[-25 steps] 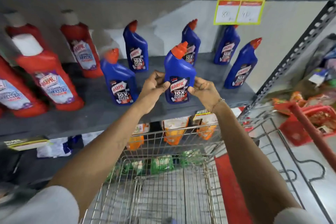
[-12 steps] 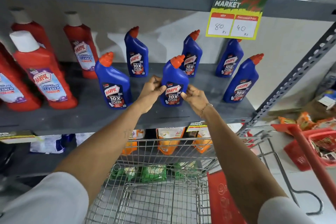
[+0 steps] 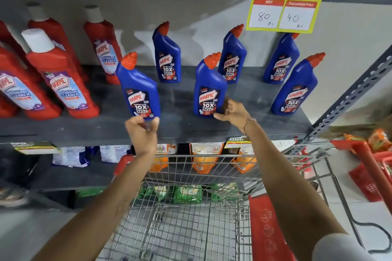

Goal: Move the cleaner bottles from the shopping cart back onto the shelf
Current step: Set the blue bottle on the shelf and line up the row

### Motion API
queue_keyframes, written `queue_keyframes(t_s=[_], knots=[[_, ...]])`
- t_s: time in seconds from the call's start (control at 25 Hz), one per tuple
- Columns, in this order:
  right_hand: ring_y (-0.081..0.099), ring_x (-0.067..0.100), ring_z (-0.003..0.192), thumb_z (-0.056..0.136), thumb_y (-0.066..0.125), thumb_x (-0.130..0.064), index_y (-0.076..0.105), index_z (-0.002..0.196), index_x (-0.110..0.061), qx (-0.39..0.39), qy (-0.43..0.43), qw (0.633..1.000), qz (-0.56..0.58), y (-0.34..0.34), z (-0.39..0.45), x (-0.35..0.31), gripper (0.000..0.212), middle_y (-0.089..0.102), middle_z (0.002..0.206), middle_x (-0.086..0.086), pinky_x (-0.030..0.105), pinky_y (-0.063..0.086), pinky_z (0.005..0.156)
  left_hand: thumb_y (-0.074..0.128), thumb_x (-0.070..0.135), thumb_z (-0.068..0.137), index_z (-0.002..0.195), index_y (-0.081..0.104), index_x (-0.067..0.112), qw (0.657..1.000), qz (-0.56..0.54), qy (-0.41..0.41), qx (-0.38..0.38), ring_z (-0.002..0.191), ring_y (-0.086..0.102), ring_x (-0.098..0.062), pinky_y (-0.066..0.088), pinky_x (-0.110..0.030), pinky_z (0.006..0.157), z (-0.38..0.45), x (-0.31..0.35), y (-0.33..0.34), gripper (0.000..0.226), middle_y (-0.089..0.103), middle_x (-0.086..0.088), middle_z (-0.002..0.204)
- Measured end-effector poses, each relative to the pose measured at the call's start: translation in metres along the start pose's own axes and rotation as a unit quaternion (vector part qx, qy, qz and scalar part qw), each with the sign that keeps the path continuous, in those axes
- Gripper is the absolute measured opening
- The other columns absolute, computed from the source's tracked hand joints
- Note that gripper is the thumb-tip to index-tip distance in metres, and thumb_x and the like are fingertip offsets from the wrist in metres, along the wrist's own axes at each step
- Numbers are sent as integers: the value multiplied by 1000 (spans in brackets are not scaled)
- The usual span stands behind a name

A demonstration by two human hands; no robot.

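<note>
A blue cleaner bottle with an orange cap stands upright on the grey shelf, in the front row. My right hand holds its lower right edge between thumb and fingers. My left hand is off that bottle, blurred and loosely curled with nothing in it, just below the base of another blue bottle to the left. Several more blue bottles stand behind and to the right, such as the one at the front right. The wire shopping cart sits below the shelf; no bottle shows in its visible part.
Red bathroom cleaner bottles fill the shelf's left side. A yellow price sign hangs from the shelf above. Orange pouches lie on the lower shelf. A slotted metal upright and a red basket are at the right.
The blue bottle was lowered and now stands on the shelf. My left hand let go of it and moved down and to the left; my right hand stays on its side.
</note>
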State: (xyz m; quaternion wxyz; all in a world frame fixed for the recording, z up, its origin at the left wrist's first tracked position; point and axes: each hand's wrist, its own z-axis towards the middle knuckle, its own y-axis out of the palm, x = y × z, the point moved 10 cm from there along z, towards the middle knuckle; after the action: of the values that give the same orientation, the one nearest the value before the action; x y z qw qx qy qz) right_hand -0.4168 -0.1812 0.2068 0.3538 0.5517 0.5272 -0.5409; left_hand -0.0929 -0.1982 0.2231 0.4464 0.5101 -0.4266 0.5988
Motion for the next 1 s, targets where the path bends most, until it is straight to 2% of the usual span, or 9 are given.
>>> queue_keyframes(t_s=[0.04,0.12,0.2,0.32,0.4,0.48,0.6,0.8,1.0], knots=[[62,12,99,65,78,2,55,107,-25,5,-6,1000,-19,1,1,-3,55,66,110,-2,31,51,91,72,3,74,103,41,10,1000,-6,18,12,91,52,-16,46,-26,81,11,6,-6,43,47,-7,104],[63,10,95,64,79,-1,57,96,-32,11,-21,998,-50,7,3,-12,50,67,99,-10,24,53,82,74,-5,66,126,31,1,999,24,30,-34,105,53,-17,45,-18,89,41,13,1,74,43,-12,122],[63,7,90,64,80,-3,57,89,-34,19,-33,996,-78,9,6,-17,45,66,92,-13,24,52,79,77,-3,59,131,32,8,991,76,32,-101,109,56,-19,48,-30,94,67,12,10,86,50,-9,125],[62,16,95,65,79,-3,55,92,-32,23,-27,995,-91,9,11,-13,46,66,96,-5,33,51,86,81,6,60,128,35,18,968,154,-8,-198,108,59,-22,46,-37,93,87,-8,11,82,59,1,114],[62,18,97,66,78,-2,54,98,-26,23,-15,995,-96,8,14,-10,46,65,99,-2,36,51,89,80,4,63,127,39,18,950,193,-15,-243,112,58,-24,43,-41,100,92,-21,9,77,61,-2,118],[63,17,96,66,78,-1,55,97,-25,18,-13,995,-96,8,15,-11,45,66,98,-2,36,52,89,81,5,62,119,48,14,944,234,2,-232,111,59,-28,44,-44,101,98,-23,3,67,64,-10,119],[63,19,96,66,78,-1,58,102,-20,19,-18,995,-101,-3,13,-12,45,67,100,0,36,52,88,84,10,59,110,55,9,937,285,43,-200,102,61,-29,43,-33,85,96,-9,8,59,67,-15,113],[62,19,98,69,75,4,56,110,-8,42,11,995,-92,-51,3,0,46,65,106,5,34,50,88,85,7,57,110,56,3,918,303,93,-238,100,63,-31,40,-29,79,77,9,49,61,68,-19,111],[59,18,96,70,71,9,54,109,-7,50,17,994,-91,-82,-2,6,45,62,105,5,31,46,86,85,6,55,109,56,5,919,293,106,-241,87,57,-17,41,-28,78,62,14,69,61,69,-17,108]])
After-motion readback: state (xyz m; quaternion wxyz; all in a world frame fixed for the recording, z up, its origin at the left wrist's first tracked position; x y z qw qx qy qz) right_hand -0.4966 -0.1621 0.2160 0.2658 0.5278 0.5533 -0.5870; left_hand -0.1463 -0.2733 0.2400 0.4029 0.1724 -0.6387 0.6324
